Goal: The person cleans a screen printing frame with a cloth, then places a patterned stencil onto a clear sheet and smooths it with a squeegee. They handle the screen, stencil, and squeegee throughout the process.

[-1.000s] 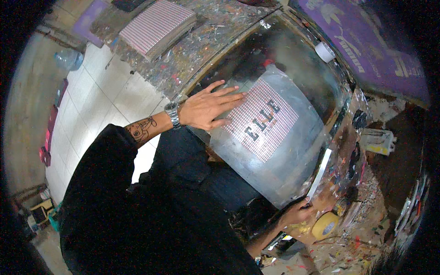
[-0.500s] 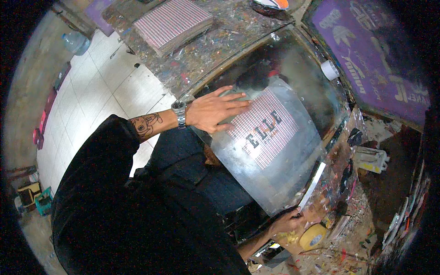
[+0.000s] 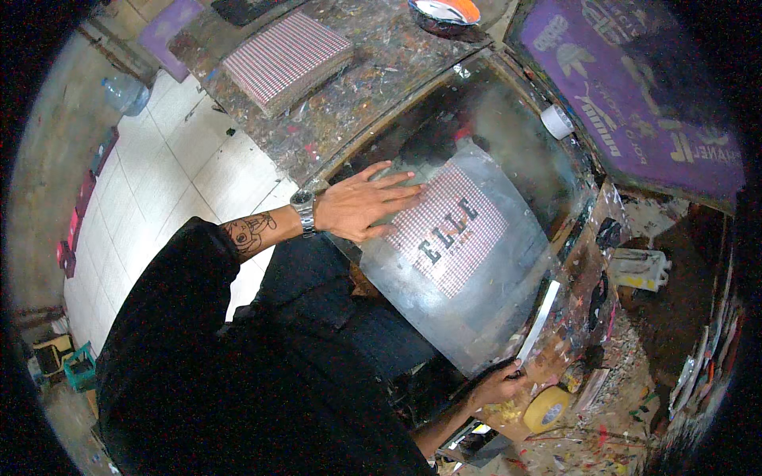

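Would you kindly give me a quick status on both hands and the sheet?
Left hand flat, fingers spread, on the clear printed sheet. Right hand at the sheet's near corner. Yellow tape roll beside right hand; nothing on the sheet.

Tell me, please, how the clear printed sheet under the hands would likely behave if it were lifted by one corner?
The clear sheet would probably flop and bow, since it looks thin and already curves. It seems light for its size. Its glossy face may slip, which might be why the left hand lies flat on it and the right hand grips its edge.
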Demonstrator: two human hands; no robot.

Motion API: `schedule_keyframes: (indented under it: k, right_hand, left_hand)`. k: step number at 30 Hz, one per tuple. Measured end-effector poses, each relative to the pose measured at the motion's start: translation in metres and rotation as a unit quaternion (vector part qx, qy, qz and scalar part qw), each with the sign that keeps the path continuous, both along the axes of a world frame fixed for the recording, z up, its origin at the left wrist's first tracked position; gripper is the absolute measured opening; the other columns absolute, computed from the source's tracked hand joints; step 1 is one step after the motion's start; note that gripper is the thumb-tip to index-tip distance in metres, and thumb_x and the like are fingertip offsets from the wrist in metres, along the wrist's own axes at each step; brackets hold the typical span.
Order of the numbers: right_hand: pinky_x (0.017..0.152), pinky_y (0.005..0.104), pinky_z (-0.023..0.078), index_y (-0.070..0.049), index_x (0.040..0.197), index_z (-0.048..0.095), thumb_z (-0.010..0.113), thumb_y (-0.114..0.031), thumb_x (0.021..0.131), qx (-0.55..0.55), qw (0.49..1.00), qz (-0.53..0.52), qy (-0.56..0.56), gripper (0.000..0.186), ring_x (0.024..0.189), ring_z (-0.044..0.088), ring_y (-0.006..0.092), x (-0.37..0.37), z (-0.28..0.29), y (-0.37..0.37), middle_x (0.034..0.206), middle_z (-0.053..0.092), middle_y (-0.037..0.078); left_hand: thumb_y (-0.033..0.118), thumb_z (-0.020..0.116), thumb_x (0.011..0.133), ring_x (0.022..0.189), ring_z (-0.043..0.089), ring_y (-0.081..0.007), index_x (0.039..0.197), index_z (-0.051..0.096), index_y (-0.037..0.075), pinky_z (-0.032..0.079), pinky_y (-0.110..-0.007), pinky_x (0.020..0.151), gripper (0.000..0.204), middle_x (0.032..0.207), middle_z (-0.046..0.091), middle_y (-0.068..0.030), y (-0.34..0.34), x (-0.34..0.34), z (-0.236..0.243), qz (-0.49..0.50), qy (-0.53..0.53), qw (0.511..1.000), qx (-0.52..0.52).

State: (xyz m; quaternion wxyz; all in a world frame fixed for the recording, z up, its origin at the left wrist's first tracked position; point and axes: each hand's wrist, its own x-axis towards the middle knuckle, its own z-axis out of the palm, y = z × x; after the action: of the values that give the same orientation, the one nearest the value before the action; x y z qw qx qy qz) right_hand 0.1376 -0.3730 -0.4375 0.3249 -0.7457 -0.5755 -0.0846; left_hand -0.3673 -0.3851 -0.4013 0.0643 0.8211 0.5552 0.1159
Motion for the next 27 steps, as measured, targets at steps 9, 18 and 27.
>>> schedule_keyframes:
  k: [9, 18, 27]
  right_hand:
    - [0.092, 0.0494, 0.049, 0.009, 0.129, 0.057, 0.055, -0.041, 0.105, -0.099, 0.994, -0.028, 0.046, 0.055, 0.106, 0.062, 0.0476, -0.006, 0.012, -0.003, 0.122, 0.063, 0.034]
    - [0.089, 0.0499, 0.049, 0.009, 0.124, 0.059, 0.055, -0.039, 0.106, -0.114, 0.990, -0.033, 0.074, 0.052, 0.103, 0.062, 0.0467, -0.016, 0.023, -0.003, 0.117, 0.065, 0.032]
    - [0.079, 0.0512, 0.048, 0.005, 0.114, 0.062, 0.057, -0.044, 0.103, -0.044, 0.998, -0.020, 0.039, 0.050, 0.092, 0.063, 0.0461, -0.014, 0.014, -0.001, 0.104, 0.068, 0.027]
  left_hand:
    - [0.036, 0.060, 0.093, 0.156, 0.023, -0.0326, 0.159, 0.032, 0.011, 0.015, -0.059, 0.126, 0.076, 0.169, 0.026, -0.0082, 0.000, 0.000, 0.004, -0.008, -0.036, 0.999, -0.001]
    - [0.036, 0.058, 0.095, 0.156, 0.021, -0.0320, 0.160, 0.030, 0.011, 0.014, -0.058, 0.126, 0.075, 0.169, 0.025, -0.0081, 0.000, 0.002, 0.008, 0.000, -0.033, 0.999, -0.015]
    - [0.040, 0.056, 0.097, 0.156, 0.022, -0.0311, 0.159, 0.032, 0.011, 0.013, -0.057, 0.127, 0.073, 0.168, 0.028, -0.0090, -0.002, 0.002, 0.005, 0.002, -0.025, 1.000, -0.009]
